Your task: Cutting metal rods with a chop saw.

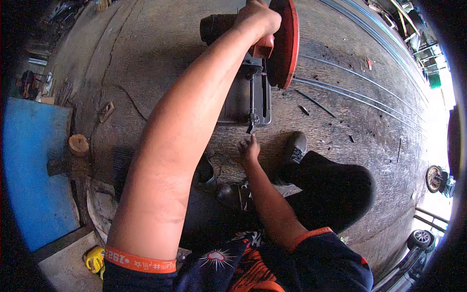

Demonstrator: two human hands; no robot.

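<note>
A chop saw [269, 104] with a dark base stands on the floor ahead of me; its round red guard [288, 44] is raised at the top. My left hand [260, 20] reaches up to the saw's head, fingers closed round its handle, which is mostly hidden. The vise screw [252, 95] runs along the base toward me, ending in a small crank handle [250, 128]. Right at that crank is my right hand [250, 148], thumb up and fingers curled on it. Long thin metal rods [340, 91] extend rightward from the saw across the floor.
More long rods [372, 29] lie at the far right. Short offcuts [304, 110] are scattered beside the saw. A cable [130, 100] crosses the floor at left, near a wood block [106, 111], a log stump [78, 145] and a blue panel [36, 170]. Vehicle wheels [421, 238] show at right.
</note>
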